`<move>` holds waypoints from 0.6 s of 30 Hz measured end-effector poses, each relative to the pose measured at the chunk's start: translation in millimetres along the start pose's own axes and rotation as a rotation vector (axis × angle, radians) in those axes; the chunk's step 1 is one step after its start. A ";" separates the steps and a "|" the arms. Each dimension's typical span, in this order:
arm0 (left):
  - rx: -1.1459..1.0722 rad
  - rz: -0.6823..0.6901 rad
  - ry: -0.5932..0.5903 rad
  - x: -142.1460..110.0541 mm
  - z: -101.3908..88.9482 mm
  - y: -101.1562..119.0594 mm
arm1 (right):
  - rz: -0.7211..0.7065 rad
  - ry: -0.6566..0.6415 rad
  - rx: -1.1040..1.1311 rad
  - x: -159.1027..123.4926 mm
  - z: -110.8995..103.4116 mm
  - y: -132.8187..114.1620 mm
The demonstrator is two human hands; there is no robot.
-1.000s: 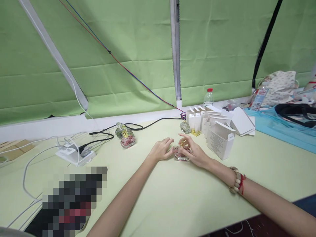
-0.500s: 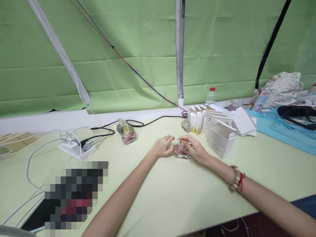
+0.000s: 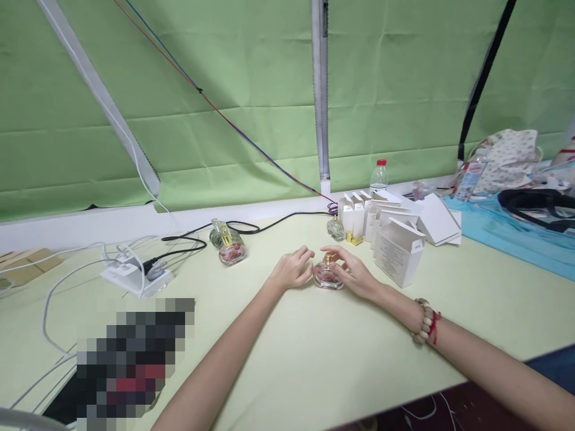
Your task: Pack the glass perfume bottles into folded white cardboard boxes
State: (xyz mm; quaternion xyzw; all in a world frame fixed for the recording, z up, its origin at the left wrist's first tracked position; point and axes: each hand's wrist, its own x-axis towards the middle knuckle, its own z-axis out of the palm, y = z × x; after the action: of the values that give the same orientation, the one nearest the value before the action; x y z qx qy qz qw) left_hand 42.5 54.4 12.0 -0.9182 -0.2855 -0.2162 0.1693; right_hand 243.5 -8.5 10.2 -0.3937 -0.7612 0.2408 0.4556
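Note:
A small round glass perfume bottle with pink contents and a gold top stands on the pale green table. My right hand cups its right side, fingers curled over the gold top. My left hand rests on the table just left of the bottle, fingers loosely bent and touching or nearly touching the glass. A beaded bracelet with red thread is on my right wrist.
Two more perfume bottles lie at the back left by a black cable. A clear bottle and gold caps sit beside several white cartons. A white power strip, a water bottle and a blue cloth lie around.
The bottle has gone from tilted in my right hand to standing on the table. My hands have barely shifted; the view has wobbled slightly.

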 end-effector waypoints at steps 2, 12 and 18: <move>0.009 -0.001 0.006 0.1 0.6 0.0 | -0.006 0.005 -0.046 -1.0 0.1 -1.2; -0.016 -0.014 0.007 0.0 1.2 -0.5 | -0.020 -0.021 -0.113 -3.0 0.1 -2.9; -0.019 -0.027 -0.014 0.7 0.0 0.2 | -0.023 -0.017 -0.131 -2.3 -0.8 -2.3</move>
State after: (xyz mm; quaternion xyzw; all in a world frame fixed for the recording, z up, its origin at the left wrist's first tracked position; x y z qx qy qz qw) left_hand 43.2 54.5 12.3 -0.9172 -0.2971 -0.2149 0.1557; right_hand 244.0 -11.6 11.1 -0.4117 -0.7838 0.1885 0.4251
